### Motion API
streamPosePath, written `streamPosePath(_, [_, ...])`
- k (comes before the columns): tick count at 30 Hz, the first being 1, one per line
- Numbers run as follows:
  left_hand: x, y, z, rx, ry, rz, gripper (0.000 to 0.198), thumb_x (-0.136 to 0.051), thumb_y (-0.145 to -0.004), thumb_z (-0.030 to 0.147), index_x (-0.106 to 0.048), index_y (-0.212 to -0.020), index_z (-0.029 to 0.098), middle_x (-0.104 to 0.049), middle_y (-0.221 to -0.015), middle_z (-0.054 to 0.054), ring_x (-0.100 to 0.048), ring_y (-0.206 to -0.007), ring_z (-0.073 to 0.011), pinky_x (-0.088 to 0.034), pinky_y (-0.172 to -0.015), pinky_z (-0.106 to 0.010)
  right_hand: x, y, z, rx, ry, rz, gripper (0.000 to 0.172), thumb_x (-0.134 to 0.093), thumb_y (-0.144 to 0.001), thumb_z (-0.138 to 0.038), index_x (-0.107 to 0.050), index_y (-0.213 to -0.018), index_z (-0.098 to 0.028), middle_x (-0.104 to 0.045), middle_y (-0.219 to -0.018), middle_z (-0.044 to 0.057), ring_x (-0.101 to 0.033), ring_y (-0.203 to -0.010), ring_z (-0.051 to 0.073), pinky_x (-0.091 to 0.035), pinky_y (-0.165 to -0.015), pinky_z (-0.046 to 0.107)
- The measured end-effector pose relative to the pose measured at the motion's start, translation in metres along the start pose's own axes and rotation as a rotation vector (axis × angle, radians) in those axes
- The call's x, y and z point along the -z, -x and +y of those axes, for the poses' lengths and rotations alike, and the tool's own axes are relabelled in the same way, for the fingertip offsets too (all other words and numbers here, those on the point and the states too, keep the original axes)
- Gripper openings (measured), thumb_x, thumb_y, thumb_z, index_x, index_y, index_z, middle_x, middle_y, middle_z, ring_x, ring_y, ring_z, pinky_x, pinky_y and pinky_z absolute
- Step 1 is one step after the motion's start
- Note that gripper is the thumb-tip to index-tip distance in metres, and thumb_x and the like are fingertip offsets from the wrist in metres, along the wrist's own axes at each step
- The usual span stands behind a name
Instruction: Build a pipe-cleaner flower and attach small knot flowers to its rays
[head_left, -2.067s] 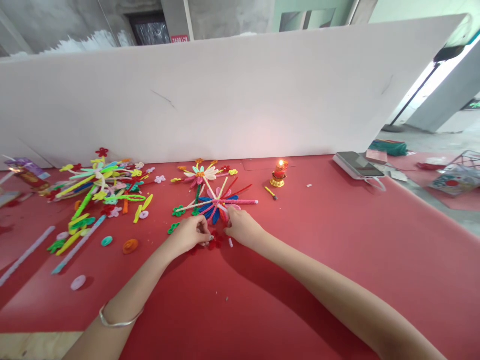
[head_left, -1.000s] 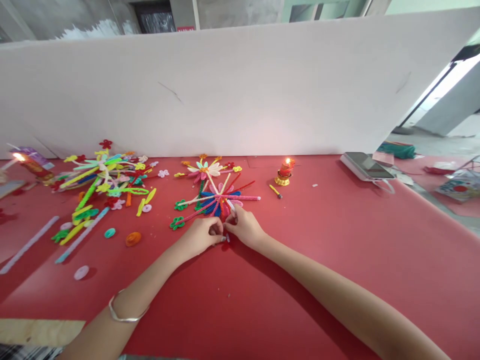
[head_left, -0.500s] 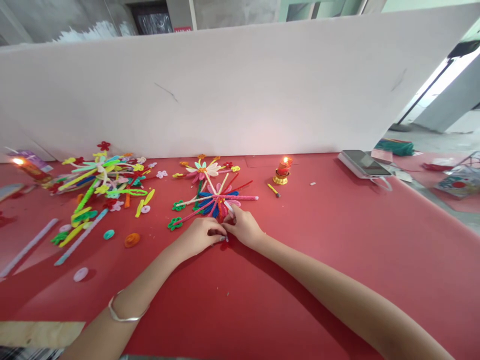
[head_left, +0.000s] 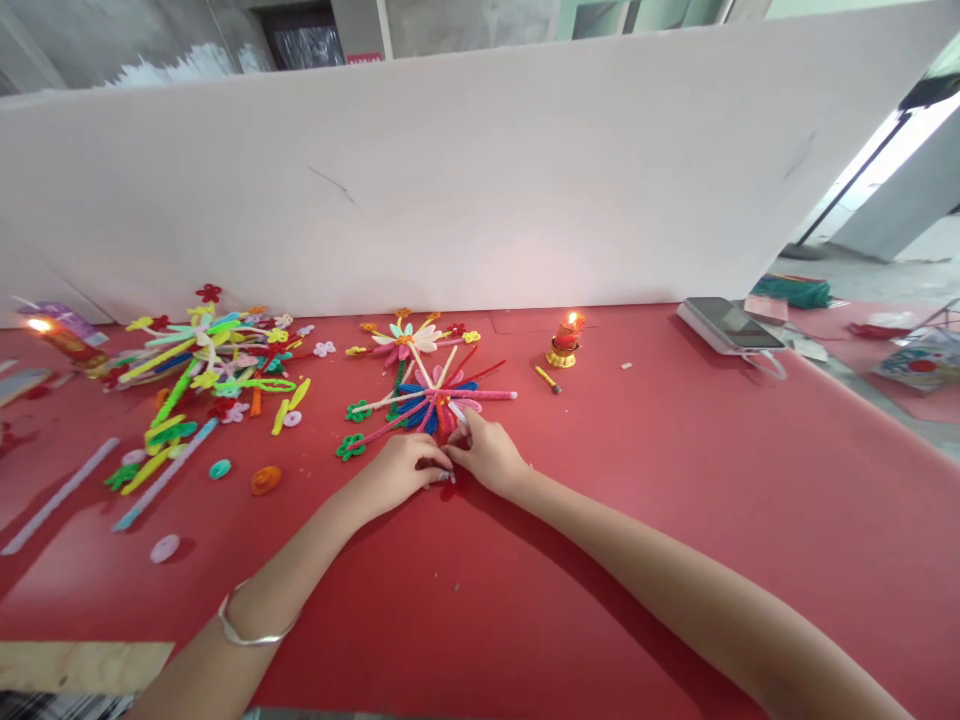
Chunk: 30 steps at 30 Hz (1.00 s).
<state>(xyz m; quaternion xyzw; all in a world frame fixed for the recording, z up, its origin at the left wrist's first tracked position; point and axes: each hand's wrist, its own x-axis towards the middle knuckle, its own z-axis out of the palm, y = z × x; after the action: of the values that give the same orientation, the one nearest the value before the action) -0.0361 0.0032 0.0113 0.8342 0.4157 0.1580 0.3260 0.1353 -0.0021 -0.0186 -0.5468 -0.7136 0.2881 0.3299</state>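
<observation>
A pipe-cleaner flower (head_left: 436, 398) with pink and blue petals and long stems lies on the red tabletop. At its near edge my left hand (head_left: 397, 470) and my right hand (head_left: 491, 455) meet fingertip to fingertip. The fingers of my left hand are curled into a pinch. My right hand is closed too, its index finger beside a short white strip (head_left: 456, 411) at the petals. What the fingertips hold between them is hidden. A small pale bit (head_left: 452, 478) shows just below them. Green pipe-cleaner blossoms (head_left: 351, 447) end two stems on the left.
Behind stands another pipe-cleaner flower (head_left: 405, 340). A lit candle (head_left: 570, 335) burns beyond my right hand, near a yellow crayon-like stub (head_left: 548, 380). Another lit candle (head_left: 67, 343) leans left of a pipe-cleaner heap (head_left: 202, 345). A phone-like device (head_left: 727, 328) lies right; a white board (head_left: 450, 190) borders the back.
Both hands keep the same place and grip at the flower's near edge. The view has shifted very slightly; nothing else visibly moves.
</observation>
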Motion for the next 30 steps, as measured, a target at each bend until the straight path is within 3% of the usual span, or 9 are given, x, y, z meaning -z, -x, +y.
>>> streamPosePath(7, [-0.0004, -0.0005, 0.0024, -0.037, -0.074, 0.019, 0.011, -0.061, -0.075, 0.022, -0.072, -0.078, 0.022, -0.064, -0.084, -0.004, -0.058, -0.08, -0.0169, -0.044, -0.079, -0.029, 0.0003, 0.0001, -0.0006, -0.011, 0.001, 0.0, 0.015, -0.061, -0.071, -0.024, -0.047, -0.075, -0.019, -0.056, -0.067, -0.004, -0.053, -0.06, 0.011, -0.032, -0.054, 0.022])
streamPosePath(30, [-0.0028, -0.0005, 0.0005, -0.015, -0.096, 0.04, 0.01, -0.062, -0.075, 0.019, -0.071, -0.078, 0.022, -0.06, -0.083, -0.003, -0.057, -0.078, -0.0161, -0.043, -0.073, -0.027, 0.0007, 0.0002, -0.0001, -0.004, -0.013, 0.001, 0.017, -0.06, -0.07, -0.024, -0.045, -0.075, -0.02, -0.053, -0.064, -0.004, -0.05, -0.058, 0.011, -0.031, -0.053, 0.022])
